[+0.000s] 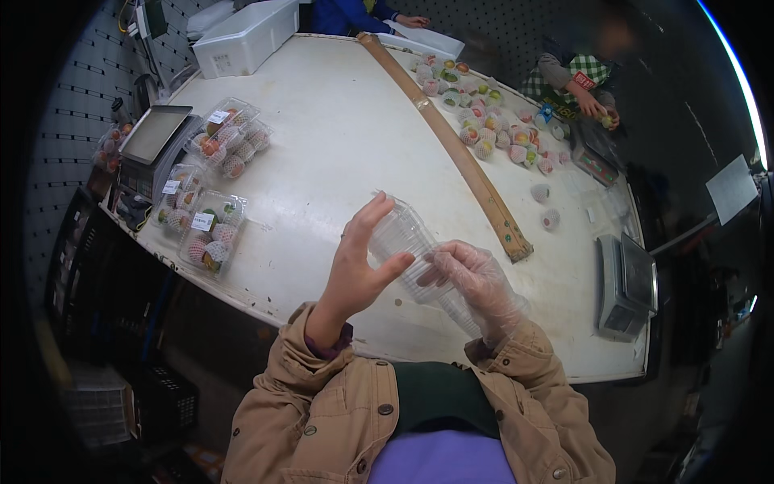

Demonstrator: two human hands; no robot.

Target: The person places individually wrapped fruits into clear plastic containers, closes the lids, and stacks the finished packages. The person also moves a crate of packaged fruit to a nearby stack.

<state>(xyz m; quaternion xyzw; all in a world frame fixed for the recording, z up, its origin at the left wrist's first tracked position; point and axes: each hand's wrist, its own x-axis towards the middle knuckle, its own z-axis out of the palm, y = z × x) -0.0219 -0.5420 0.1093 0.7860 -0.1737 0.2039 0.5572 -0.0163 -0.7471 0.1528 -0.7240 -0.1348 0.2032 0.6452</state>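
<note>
A clear plastic clamshell box (pixel 402 233) is before me over the white table (pixel 314 151). My right hand (pixel 474 281), in a thin clear glove, grips the box near its hinge. My bare left hand (pixel 360 260) is spread at the box's left side, thumb and fingers apart; whether it touches the plastic I cannot tell. To the left lie filled clear boxes of fruit in foam nets (pixel 213 239), some bearing labels. Loose fruit in foam nets (pixel 484 127) covers the far right part of the table, with separate pieces (pixel 549 219) nearer.
A brown cardboard strip (pixel 450 145) crosses the table. Scales stand at the left (pixel 157 133) and right (pixel 629 284) edges. A white foam box (pixel 245 45) is at the back left. One co-worker (pixel 568 78) handles fruit at the far right; another (pixel 351 15) is at the back.
</note>
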